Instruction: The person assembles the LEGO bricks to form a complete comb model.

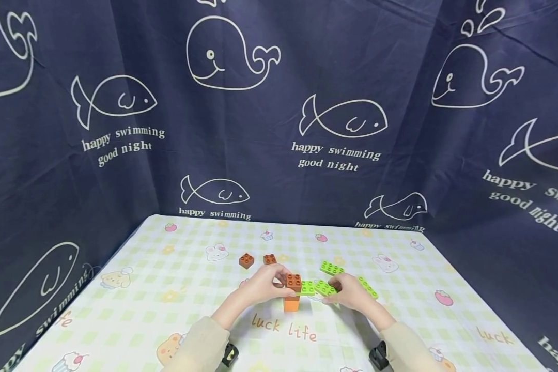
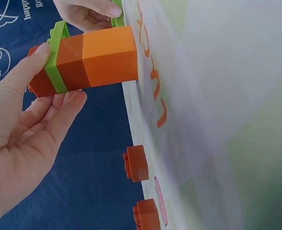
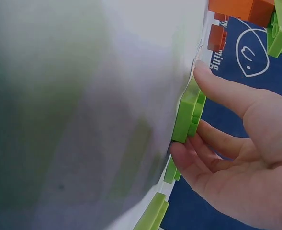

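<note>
A stack of toy building bricks stands on the table: an orange brick at the bottom, a brown one above it, then a light green plate jutting out to the right, and another brown brick on top. With thumb and fingers on opposite sides, my left hand holds the stack near its upper part. My right hand pinches a loose light green brick at the tabletop, thumb at one end and fingers at the other. In the head view this brick lies just right of the jutting green plate.
Two loose brown bricks sit behind my left hand. One green brick lies behind my right hand and another green brick to its right. A patterned cloth covers the table; dark blue curtains hang around it.
</note>
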`<action>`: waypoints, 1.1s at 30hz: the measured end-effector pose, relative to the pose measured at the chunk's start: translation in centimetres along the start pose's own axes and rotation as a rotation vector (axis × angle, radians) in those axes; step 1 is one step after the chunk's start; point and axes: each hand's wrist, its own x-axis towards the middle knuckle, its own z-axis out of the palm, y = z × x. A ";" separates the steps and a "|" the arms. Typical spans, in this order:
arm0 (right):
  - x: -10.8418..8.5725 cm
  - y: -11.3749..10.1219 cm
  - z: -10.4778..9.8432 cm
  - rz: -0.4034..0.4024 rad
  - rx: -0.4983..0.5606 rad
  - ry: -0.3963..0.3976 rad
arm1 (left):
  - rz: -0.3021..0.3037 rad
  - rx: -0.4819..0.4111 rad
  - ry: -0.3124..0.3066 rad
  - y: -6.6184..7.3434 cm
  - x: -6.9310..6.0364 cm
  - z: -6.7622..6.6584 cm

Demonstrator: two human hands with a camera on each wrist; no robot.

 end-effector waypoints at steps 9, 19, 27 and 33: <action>0.1 -0.1 0.1 -0.030 -0.024 0.044 | -0.004 -0.013 -0.005 0.0 0.1 0.0; 0.0 0.3 0.1 -0.056 -0.019 0.068 | -0.008 -0.013 -0.001 0.0 0.2 0.1; -0.1 0.4 0.1 -0.057 -0.021 0.123 | -0.016 -0.034 -0.002 -0.1 0.0 0.3; -0.1 0.1 -0.8 -0.090 -0.018 0.159 | -0.015 -0.056 0.003 -0.2 0.1 0.3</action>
